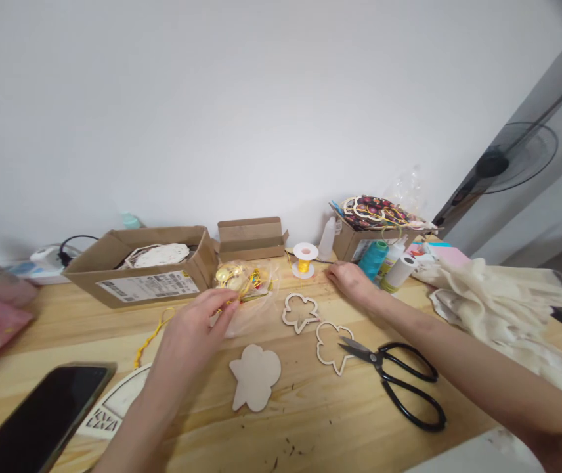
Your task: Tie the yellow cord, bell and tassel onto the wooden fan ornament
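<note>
My left hand point(207, 322) is at the near edge of a clear plastic bag point(256, 305) holding yellow cords and small pieces. Its fingers are bent towards the thumb, and I cannot make out what lies between them. Farther right, my right hand point(352, 281) rests on the table just right of a white spool of yellow thread point(304, 263). Its fingers are curled in, with the tips partly hidden. Between my arms lie a solid flower-shaped wooden piece point(256, 379), a flower-shaped wooden frame point(288, 318), a second such frame point(321, 355) and black-handled scissors point(374, 358), whose tip overlaps the second frame.
An open cardboard box point(98, 276) and a smaller box point(251, 246) stand by the wall. A packed box point(347, 243), a teal thread cone point(373, 259) and cream fabric point(488, 295) are at right. A phone point(39, 414) and a wooden fan-shaped piece point(96, 420) lie left.
</note>
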Tool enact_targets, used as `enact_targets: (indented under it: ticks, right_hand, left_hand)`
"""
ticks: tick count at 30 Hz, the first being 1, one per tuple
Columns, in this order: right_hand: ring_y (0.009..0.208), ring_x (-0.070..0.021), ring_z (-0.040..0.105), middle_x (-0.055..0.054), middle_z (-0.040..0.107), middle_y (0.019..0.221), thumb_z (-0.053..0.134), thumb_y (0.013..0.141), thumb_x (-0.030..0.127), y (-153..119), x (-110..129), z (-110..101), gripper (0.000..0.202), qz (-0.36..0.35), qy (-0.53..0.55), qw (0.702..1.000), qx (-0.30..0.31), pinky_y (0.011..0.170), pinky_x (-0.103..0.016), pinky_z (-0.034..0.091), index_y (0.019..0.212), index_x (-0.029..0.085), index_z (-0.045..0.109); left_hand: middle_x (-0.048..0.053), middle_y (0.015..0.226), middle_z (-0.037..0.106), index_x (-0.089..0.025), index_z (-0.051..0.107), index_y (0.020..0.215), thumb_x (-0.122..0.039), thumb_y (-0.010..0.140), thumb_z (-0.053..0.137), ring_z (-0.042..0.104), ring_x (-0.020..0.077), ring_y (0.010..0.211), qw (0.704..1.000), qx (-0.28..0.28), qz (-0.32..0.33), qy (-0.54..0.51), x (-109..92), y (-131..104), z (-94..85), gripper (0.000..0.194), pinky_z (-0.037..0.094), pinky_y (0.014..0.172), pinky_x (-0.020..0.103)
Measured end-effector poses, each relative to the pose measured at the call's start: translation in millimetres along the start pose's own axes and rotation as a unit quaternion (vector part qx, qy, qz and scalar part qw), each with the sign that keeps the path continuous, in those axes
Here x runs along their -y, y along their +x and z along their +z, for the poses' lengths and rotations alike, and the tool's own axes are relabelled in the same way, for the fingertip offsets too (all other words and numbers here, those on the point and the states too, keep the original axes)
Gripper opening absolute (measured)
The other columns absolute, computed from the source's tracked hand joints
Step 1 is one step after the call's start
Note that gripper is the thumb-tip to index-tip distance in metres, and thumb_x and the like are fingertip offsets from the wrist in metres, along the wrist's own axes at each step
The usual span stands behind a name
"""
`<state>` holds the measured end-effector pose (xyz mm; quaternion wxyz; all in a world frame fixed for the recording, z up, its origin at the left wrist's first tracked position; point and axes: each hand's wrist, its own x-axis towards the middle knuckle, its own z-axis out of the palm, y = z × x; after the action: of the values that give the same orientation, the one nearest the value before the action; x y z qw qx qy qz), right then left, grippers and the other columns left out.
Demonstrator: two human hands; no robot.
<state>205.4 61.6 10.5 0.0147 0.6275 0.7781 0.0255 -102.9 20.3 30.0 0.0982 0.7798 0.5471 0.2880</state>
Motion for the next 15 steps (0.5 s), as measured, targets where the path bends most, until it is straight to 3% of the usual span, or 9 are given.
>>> enact_targets:
  ticks: [7, 15]
  right_hand:
    - [0.075, -0.0139, 0.058, -0.006, 0.066, 0.081, 0.049, 0.077, 0.015, 12, -12, -6, 0.014, -0.087, 0.012, 0.995, 0.046, 0.062, -0.019, 0.036, 0.075, 0.016, 0.063]
    - [0.074, -0.0131, 0.058, -0.006, 0.066, 0.083, 0.047, 0.081, 0.019, 15, -19, -4, 0.017, -0.113, 0.024, 0.993, 0.04, 0.063, -0.019, 0.036, 0.082, 0.016, 0.063]
  left_hand:
    - [0.003, 0.103, 0.063, -0.023, 0.062, 0.096, -0.039, 0.081, 0.041, 0.058, 0.0189, 0.09, 1.0, 0.001, 0.014, 0.011, -3, 0, -0.9, 0.029, 0.046, 0.076, 0.03]
    - [0.003, 0.102, 0.063, -0.022, 0.061, 0.095, -0.037, 0.081, 0.041, 0.059, 0.0181, 0.088, 1.0, 0.014, 0.003, 0.008, -8, 1, -2.4, 0.028, 0.047, 0.076, 0.029]
